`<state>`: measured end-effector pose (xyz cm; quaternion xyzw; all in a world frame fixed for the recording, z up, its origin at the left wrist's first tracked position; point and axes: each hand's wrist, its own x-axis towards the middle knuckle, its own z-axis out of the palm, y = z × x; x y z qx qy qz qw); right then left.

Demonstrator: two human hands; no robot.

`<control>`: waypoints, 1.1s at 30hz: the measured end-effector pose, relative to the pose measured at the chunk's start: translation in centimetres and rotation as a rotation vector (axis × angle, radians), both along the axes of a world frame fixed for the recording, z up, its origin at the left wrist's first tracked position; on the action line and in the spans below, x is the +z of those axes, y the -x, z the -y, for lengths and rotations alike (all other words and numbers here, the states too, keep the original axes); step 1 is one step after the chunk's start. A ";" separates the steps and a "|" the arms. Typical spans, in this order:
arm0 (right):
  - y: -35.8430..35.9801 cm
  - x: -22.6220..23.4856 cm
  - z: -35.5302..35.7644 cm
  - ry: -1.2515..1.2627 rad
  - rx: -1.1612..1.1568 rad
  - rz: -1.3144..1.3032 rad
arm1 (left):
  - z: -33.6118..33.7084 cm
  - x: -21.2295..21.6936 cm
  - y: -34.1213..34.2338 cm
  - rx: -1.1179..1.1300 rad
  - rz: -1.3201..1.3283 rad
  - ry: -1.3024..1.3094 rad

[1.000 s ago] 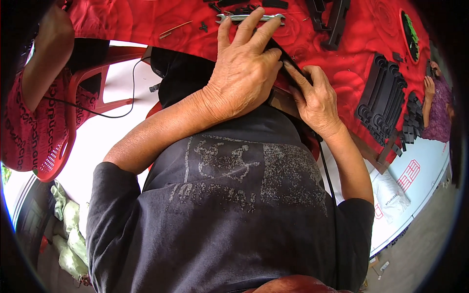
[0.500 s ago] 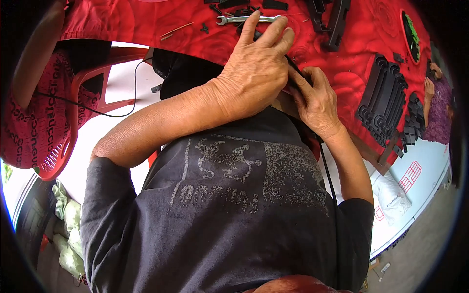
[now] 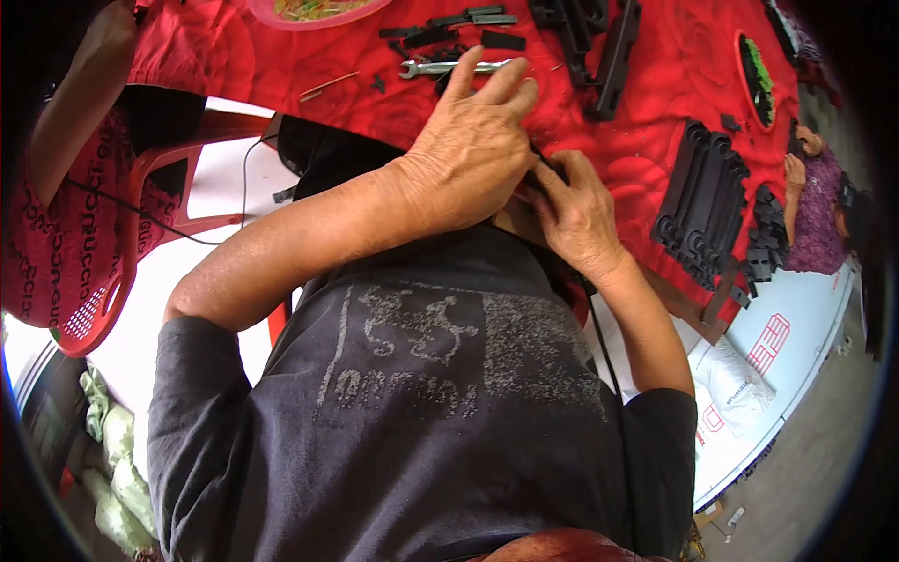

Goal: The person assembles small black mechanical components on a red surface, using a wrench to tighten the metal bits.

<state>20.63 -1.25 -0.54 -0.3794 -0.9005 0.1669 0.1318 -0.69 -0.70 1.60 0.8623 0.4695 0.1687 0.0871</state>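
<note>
In front of my shirt, both hands meet at the edge of a red-covered table (image 3: 281,80). My left hand (image 3: 473,140) is back-up, three fingers raised and spread near an open-end wrench (image 3: 435,68). Its thumb and index finger are hidden on the side by a black plastic part (image 3: 536,153), where they appear to pinch it. From the right, my right hand (image 3: 582,211) curls its thumb and fingers round the same part. Most of that part is covered by the hands, so its full shape cannot be made out.
Small black pieces (image 3: 431,37) lie beyond the wrench, and long black bars (image 3: 613,66) farther right. More black bars (image 3: 702,192) are stacked near the right edge. A pink bowl (image 3: 318,21) stands at the back. Another person's hands (image 3: 796,169) are at far right; a red chair (image 3: 131,272) is left.
The view has shifted slightly, bringing the pink bowl into sight at the top. Both hands keep nearly the same pose at the black part.
</note>
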 end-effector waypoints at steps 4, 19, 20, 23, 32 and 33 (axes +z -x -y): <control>0.3 0.2 0.1 0.022 -0.009 0.001 | -0.3 0.5 0.5 0.052 0.069 0.023; 0.2 0.2 0.0 -0.047 0.006 0.021 | -5.2 -0.4 2.2 -0.062 0.102 0.234; 0.1 0.1 0.0 -0.043 0.008 0.020 | -5.5 -0.2 2.1 -0.070 0.105 0.228; 0.1 0.1 0.0 -0.053 0.004 0.015 | -5.9 0.0 2.1 -0.053 0.010 0.238; 0.2 0.2 0.2 -0.046 0.003 -0.025 | -6.9 -0.9 2.5 -0.082 -0.033 0.316; 0.3 0.2 0.2 -0.049 -0.007 -0.016 | -6.9 -0.9 2.5 -0.082 -0.031 0.298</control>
